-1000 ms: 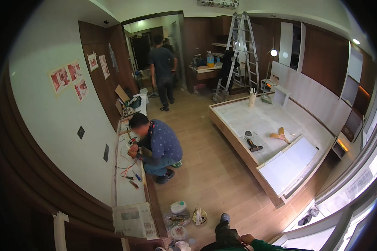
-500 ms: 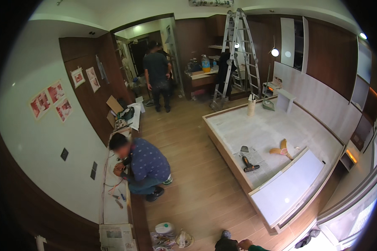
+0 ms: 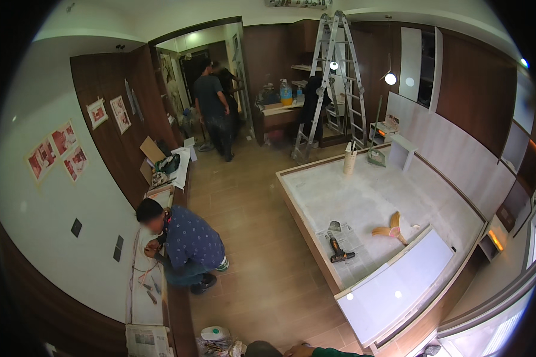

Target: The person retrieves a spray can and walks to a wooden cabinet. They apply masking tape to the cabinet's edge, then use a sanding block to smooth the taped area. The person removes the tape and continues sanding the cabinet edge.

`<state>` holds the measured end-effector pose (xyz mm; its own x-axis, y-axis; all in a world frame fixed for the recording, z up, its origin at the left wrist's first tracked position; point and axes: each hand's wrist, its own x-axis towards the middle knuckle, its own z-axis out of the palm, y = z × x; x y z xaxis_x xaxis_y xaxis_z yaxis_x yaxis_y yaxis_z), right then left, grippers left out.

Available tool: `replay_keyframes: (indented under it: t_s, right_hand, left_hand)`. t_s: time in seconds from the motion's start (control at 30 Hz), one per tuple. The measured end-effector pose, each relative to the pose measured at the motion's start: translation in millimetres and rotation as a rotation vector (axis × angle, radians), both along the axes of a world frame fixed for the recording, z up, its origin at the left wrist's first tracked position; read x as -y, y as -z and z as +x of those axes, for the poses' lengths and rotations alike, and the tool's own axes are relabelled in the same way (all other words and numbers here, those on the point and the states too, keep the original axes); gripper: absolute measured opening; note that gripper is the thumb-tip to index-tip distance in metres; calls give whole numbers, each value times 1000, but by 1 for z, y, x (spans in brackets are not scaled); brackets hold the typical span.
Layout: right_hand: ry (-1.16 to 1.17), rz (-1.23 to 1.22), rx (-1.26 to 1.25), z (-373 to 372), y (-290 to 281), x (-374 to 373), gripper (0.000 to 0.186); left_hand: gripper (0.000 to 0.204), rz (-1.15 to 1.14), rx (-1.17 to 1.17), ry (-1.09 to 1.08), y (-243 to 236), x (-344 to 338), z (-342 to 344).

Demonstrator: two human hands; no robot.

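Observation:
My right hand, in a green sleeve, shows at the bottom edge, mostly cut off. Beside it is a dark rounded shape, perhaps a clothed knee. Whether the hand holds anything is hidden. My left hand is out of view. To the right, a low wooden-framed platform bears a cordless drill on newspaper, a scraper-like blade, a straw hand broom and a white panel. Left of my hand, a white jug stands among clutter on the floor.
A co-worker crouches at the left ledge, where hand tools and wires lie. Two people stand at the far doorway. An aluminium stepladder stands at the back, with a dark-clothed figure beside it.
The whole view has shifted, so most things sit further left. My right hand and the dark shape appear further left and lower. One standing person at the doorway has turned, revealing another.

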<state>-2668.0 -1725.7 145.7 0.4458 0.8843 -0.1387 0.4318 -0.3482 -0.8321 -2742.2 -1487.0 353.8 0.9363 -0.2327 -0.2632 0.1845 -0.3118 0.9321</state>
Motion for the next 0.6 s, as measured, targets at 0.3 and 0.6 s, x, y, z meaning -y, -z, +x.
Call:
replay_keyframes:
  t_s: [0.3, 0.6]
  right_hand:
    - [316, -225, -387, 41, -104, 46, 57]
    - [610, -23, -1069, 136, -24, 71, 68]
  left_hand:
    - [31, 338, 11, 72, 67, -2, 39]
    - [38, 428, -92, 130, 138, -51, 99]
